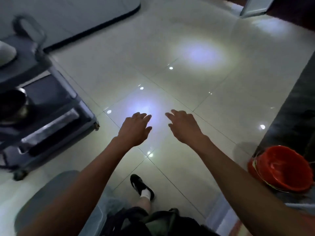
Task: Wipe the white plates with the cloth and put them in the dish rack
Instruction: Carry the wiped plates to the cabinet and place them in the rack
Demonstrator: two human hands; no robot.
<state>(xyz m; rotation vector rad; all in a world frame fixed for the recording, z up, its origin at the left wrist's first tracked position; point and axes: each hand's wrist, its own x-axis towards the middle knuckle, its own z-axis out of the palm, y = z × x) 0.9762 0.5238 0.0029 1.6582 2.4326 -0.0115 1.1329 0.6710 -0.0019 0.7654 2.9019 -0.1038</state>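
- Presently both arms stretched forward over the tiled floor (204,40); left hand (135,128) and right hand (184,127) palm-down, fingers spread and relaxed, holding nothing.
- No cloth, no dish rack in view. No white plate clearly seen; a pale rounded shape at the far left edge, on top of the grey cart (51,106), may be crockery, but it is blurred and cropped.
- Cart sits left of the hands, a dark metal pot (12,106) on its middle shelf. Stacked red basins (283,169) stand on the right beside a dark worktop (293,106).
- Judgement: task not begun; step in hand is locating plates and cloth.
- To do it well: turn toward the cart, bring the top shelf fully into view, and pick up the cloth before lifting a plate.
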